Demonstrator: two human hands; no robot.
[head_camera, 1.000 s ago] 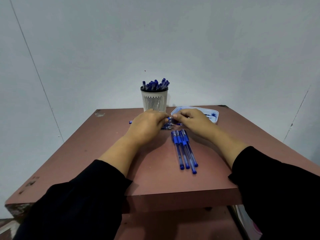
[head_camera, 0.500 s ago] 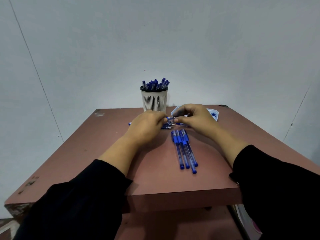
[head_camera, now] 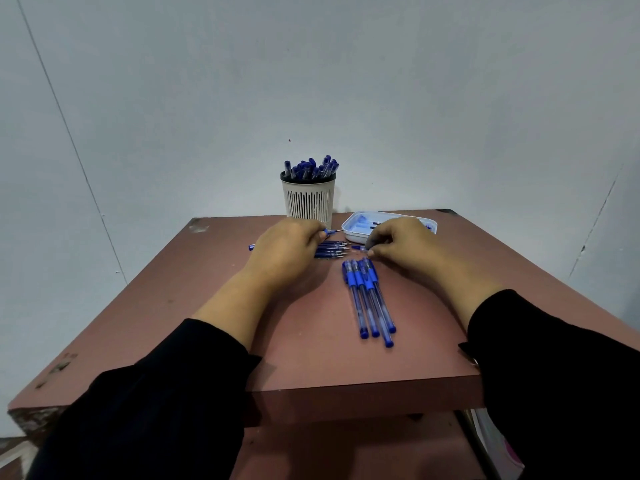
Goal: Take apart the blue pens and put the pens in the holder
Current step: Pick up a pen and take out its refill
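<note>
Two hands work on blue pens at the far end of a brown table (head_camera: 173,306).

The left hand (head_camera: 287,251) grips a pen body (head_camera: 330,232) with curled fingers; the right hand (head_camera: 401,245) pinches a small blue pen piece (head_camera: 358,248). Between them lies a row of refills (head_camera: 330,249). Four capped pens (head_camera: 369,299) lie side by side nearer the front edge. A slotted white holder (head_camera: 308,200) full of pens stands at the far edge, a white tray (head_camera: 356,225) just to its right.

Four capped pens (head_camera: 369,299), one holder (head_camera: 308,202)
</note>
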